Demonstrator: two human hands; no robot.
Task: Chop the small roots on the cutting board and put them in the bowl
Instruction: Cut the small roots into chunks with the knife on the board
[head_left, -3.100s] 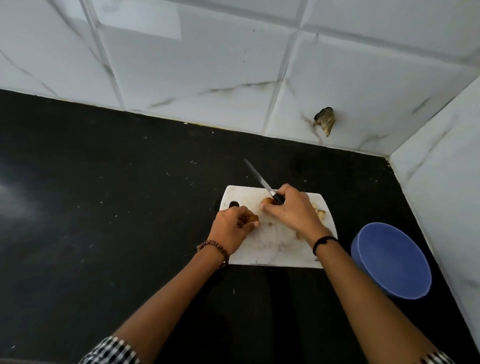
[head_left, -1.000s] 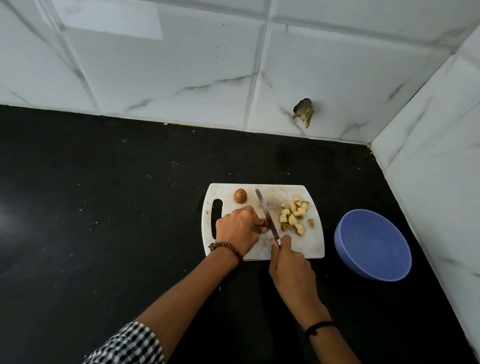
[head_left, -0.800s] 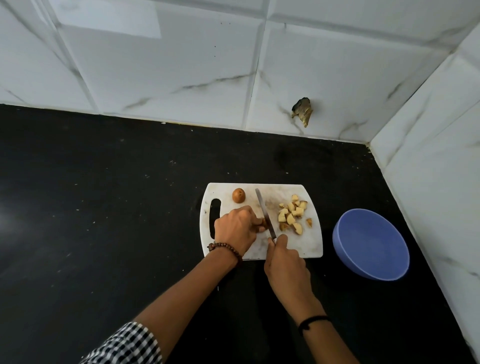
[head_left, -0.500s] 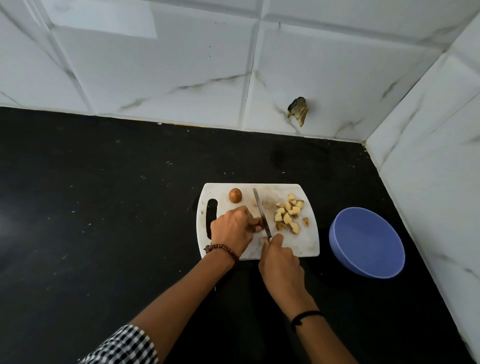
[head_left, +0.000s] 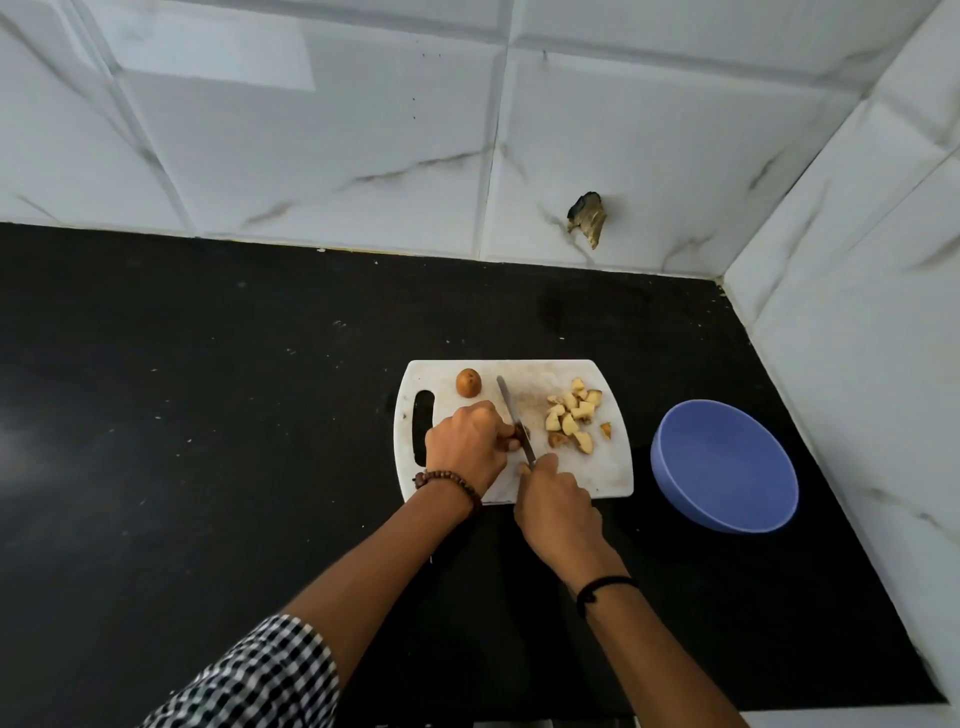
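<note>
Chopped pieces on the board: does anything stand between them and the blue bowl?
Nothing visible does. The chopped pieces lie at the right of the cutting board; the blue bowl stands right of it, only black counter between. The right hand with the knife and the left hand holding a root are left of the pile.

No legible text, label, brand, number or sign appears anywhere — neither on the wall tiles nor on the other objects in view.

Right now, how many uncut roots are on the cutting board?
1: the whole root at the far left of the board. A second root, under the left hand by the knife, is mostly hidden.
</note>
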